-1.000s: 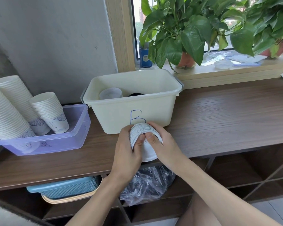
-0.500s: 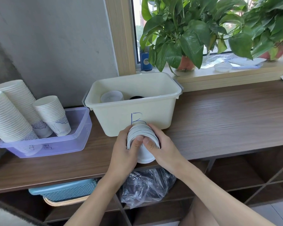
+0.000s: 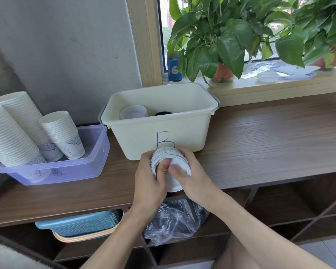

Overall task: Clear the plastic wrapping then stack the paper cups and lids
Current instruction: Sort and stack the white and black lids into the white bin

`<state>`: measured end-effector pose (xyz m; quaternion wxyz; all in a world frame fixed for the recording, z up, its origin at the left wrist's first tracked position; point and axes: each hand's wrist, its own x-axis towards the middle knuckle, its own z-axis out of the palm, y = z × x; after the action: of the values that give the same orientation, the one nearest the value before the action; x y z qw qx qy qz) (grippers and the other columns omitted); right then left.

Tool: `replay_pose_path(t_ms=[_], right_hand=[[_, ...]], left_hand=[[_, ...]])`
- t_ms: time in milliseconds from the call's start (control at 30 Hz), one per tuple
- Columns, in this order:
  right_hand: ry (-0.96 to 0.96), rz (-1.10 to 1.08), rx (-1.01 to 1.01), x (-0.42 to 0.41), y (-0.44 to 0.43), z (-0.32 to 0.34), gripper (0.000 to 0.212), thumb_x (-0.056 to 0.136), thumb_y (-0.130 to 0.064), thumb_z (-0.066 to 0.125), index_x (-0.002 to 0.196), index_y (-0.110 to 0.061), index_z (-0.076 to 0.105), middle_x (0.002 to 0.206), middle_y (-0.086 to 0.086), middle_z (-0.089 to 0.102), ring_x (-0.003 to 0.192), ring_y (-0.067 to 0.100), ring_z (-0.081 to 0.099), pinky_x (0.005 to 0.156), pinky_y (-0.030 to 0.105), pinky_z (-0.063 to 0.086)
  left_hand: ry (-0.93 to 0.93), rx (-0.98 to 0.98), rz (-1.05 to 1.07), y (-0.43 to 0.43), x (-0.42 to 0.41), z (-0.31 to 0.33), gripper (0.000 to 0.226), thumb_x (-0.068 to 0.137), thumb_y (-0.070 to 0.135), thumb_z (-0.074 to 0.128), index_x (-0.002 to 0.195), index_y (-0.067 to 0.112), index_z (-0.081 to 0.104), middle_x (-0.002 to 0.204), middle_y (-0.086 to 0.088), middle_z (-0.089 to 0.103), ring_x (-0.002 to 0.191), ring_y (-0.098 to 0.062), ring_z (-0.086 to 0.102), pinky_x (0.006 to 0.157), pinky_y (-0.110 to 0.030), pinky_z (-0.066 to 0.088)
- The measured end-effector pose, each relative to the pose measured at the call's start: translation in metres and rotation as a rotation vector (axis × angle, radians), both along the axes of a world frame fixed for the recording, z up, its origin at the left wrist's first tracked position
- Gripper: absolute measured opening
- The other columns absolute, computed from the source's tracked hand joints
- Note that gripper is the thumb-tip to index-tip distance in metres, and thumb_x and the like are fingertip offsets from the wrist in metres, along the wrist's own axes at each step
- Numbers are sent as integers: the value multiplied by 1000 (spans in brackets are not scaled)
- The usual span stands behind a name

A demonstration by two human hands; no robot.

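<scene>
Holding a stack of white lids [image 3: 169, 155] from both sides, the left hand [image 3: 149, 182] and the right hand [image 3: 194, 177] curl round it, with both thumbs pressed on the front lid. The stack is tipped on its side, just in front of the cream box [image 3: 182, 133] marked with a blue B, above the near edge of the worktop [image 3: 270, 144]. Stacks of paper cups [image 3: 62, 131] lean in the purple box [image 3: 94, 152] on the left. A crumpled clear plastic bag [image 3: 175, 220] lies on the shelf below the hands.
</scene>
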<state>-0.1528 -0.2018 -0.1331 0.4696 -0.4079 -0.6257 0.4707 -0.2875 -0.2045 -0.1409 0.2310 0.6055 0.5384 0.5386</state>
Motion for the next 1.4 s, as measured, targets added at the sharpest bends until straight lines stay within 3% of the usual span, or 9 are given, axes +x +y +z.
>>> replay_pose_path(t_ms=[100, 200, 367, 500, 600, 733, 967, 1133, 1400], right_hand=[[-33, -12, 17, 0, 1, 0, 30, 93, -18, 62, 115, -32, 47, 111, -13, 60, 101, -5, 57, 87, 9, 41], [-33, -27, 27, 2, 2, 2, 32, 92, -17, 63, 116, -30, 47, 113, -10, 60, 102, -3, 57, 89, 12, 43], [-74, -34, 52, 4, 1, 1, 44, 89, -25, 67, 127, -30, 46, 123, -10, 57, 113, 2, 54, 97, 21, 43], [-55, -23, 34, 8, -2, 7, 53, 84, -39, 69, 131, -34, 47, 126, -18, 58, 116, -7, 52, 96, 12, 42], [-26, 22, 16, 7, -5, 14, 36, 88, -32, 64, 117, -45, 48, 111, -36, 59, 107, -17, 52, 87, 3, 39], [-10, 54, 29, 3, -5, 12, 42, 88, -37, 61, 127, -39, 45, 120, -22, 62, 115, -4, 55, 92, 10, 40], [20, 7, 49, 3, -4, 2, 71, 71, -71, 63, 131, -40, 45, 128, -11, 59, 121, 5, 54, 103, 26, 43], [20, -3, 31, 1, -1, -1, 46, 83, -38, 63, 125, -40, 45, 126, -8, 59, 116, 3, 56, 99, 21, 44], [-21, -75, 53, -3, -1, -1, 35, 83, -32, 63, 114, -40, 48, 119, -10, 60, 110, -1, 56, 92, 11, 41]], left_hand=[[-7, 0, -1, -1, 1, 2, 41, 88, 54, 49, 106, 17, 52, 95, 15, 62, 87, 13, 58, 70, -3, 39], [-12, -38, -70, 0, -2, 4, 60, 86, 69, 44, 111, 16, 53, 97, 14, 63, 89, 13, 59, 70, -4, 40], [-67, -98, -248, 0, -14, 7, 69, 81, 60, 59, 136, 18, 51, 122, 15, 65, 112, 8, 59, 89, -6, 43], [-109, -58, -262, 1, -14, 7, 83, 76, 69, 60, 139, 16, 51, 126, 10, 65, 118, 1, 59, 93, -9, 43], [-138, -31, -235, 0, -13, 6, 77, 80, 69, 56, 134, 14, 54, 123, 7, 66, 115, -1, 61, 91, -12, 45], [-174, -21, -216, 2, -13, 6, 86, 77, 80, 51, 131, 13, 55, 120, 6, 68, 113, -3, 62, 90, -15, 47], [-74, -77, -268, 5, -14, 5, 70, 83, 72, 50, 130, 21, 58, 125, 0, 66, 118, -14, 62, 102, -44, 48], [-61, -78, -205, 2, -11, 4, 74, 80, 72, 50, 127, 16, 58, 118, 2, 67, 111, -8, 63, 95, -30, 50], [-70, -48, -135, -2, -5, 5, 72, 78, 76, 47, 118, 17, 56, 107, 11, 65, 100, 3, 62, 80, -10, 44]])
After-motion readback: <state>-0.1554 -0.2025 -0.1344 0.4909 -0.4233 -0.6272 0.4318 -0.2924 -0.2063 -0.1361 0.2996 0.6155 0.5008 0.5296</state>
